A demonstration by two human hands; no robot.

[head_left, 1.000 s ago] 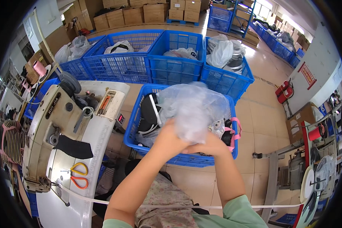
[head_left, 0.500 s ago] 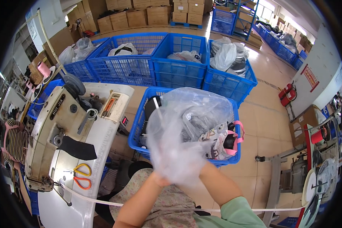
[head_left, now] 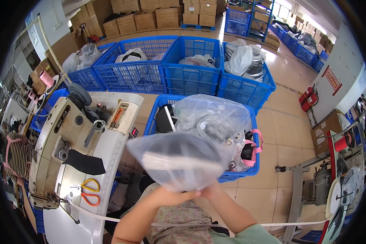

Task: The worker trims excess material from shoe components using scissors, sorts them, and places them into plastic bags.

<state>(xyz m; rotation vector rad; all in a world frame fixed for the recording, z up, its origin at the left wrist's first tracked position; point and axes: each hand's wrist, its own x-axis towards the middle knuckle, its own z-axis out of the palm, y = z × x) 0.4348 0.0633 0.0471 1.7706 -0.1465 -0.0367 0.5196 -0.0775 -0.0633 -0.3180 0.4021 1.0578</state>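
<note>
Between my hands is a clear plastic bag (head_left: 181, 164), smeared by motion, with something dark and a pale band showing inside. My left hand (head_left: 175, 197) grips its lower edge, and my right hand (head_left: 209, 191) holds it close beside. Some of my fingers are hidden behind the bag. Just beyond it stands a blue basket (head_left: 254, 162), partly covered by the bag. In that basket lie another clear plastic bag (head_left: 209, 107), a dark item with a white panel (head_left: 164, 119) and a printed bag with pink handles (head_left: 236, 148).
At my left is a sewing machine (head_left: 75, 126) on a white table, with scissors (head_left: 90, 192) and black fabric (head_left: 84, 162). A pale strap (head_left: 166, 224) crosses low before me. Blue crates (head_left: 130, 77) line up beyond the basket. A metal stand (head_left: 295, 199) is at right.
The bag has swung left and spread out between my hands, its dark contents now showing. My left hand has shifted slightly. The dark item with the white panel in the basket is more exposed.
</note>
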